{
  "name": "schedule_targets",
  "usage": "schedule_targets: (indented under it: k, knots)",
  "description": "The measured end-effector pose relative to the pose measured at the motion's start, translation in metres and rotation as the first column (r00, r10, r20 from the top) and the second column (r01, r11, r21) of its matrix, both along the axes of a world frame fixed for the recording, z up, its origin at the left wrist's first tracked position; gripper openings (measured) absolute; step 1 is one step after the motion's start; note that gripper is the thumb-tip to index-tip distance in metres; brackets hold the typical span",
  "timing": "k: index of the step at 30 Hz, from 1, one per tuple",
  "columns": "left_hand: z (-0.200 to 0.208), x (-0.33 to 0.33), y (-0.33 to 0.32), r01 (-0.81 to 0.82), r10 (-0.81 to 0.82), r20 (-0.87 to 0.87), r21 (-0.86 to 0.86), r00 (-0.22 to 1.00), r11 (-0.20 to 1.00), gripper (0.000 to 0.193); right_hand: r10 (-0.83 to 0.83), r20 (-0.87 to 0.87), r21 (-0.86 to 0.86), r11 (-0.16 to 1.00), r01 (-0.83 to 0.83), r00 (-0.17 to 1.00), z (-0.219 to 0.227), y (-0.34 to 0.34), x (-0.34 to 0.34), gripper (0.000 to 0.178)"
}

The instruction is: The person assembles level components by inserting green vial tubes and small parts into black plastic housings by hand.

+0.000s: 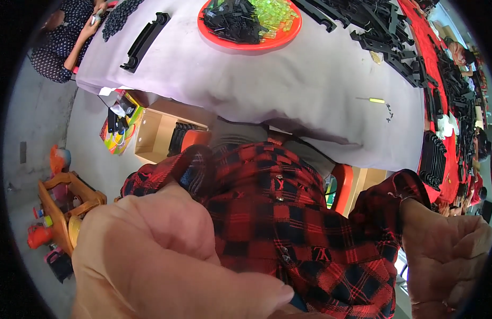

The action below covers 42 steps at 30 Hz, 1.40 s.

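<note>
My left hand (pixel 161 255) fills the lower left, raised very close to the camera, its back and thumb toward me and its fingers hidden. My right hand (pixel 448 255) is raised at the lower right rim, fingers curled toward the edge of the picture. Nothing shows in either hand. Between them I see my red and black plaid shirt (pixel 278 212). Beyond it stands a table under a grey cloth (pixel 288 80). On it sits a round red tray (pixel 240 45) holding small black parts and clear yellow-green pieces.
A long black handle part (pixel 145 41) lies at the table's left and heaps of black parts (pixel 394 37) at its right. A small yellow-green tool (pixel 374 100) lies near the front edge. An open cardboard box (pixel 155 133) sits on the floor. Another person (pixel 65 42) works top left.
</note>
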<state>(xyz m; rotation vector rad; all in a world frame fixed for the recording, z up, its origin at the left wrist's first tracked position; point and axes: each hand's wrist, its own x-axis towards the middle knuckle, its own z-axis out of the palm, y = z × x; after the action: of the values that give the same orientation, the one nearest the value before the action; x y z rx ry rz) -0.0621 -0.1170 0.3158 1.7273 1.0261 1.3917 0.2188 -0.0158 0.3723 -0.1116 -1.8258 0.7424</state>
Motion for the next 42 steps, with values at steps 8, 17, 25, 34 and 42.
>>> schedule_targets:
  k: [8,17,25,34,42]
  knots:
    - [-0.011,-0.013,-0.010,-0.059,0.058,0.043,0.017,0.997,0.998,0.032,0.002,0.033,-0.051,0.999,0.000,0.999,0.000,-0.003,0.002,0.045]
    - [-0.030,0.028,0.030,-0.129,0.125,0.081,0.034,0.989,0.991,0.028,0.008,0.060,-0.108,0.994,-0.002,0.998,0.003,-0.006,0.020,0.047]
    - [-0.040,-0.008,-0.009,-0.199,0.192,0.105,0.065,0.976,0.978,0.025,0.024,0.071,-0.143,0.990,-0.013,0.997,0.000,-0.005,0.004,0.048]
    - [-0.056,-0.012,0.000,-0.279,0.259,0.155,0.124,0.953,0.952,0.023,0.039,0.099,-0.153,0.988,-0.024,0.994,-0.003,0.001,-0.002,0.050]
    - [-0.082,-0.017,0.044,-0.299,0.236,0.264,0.232,0.935,0.925,0.021,-0.493,0.098,-0.342,0.799,0.494,0.865,-0.112,0.126,-0.032,0.008]
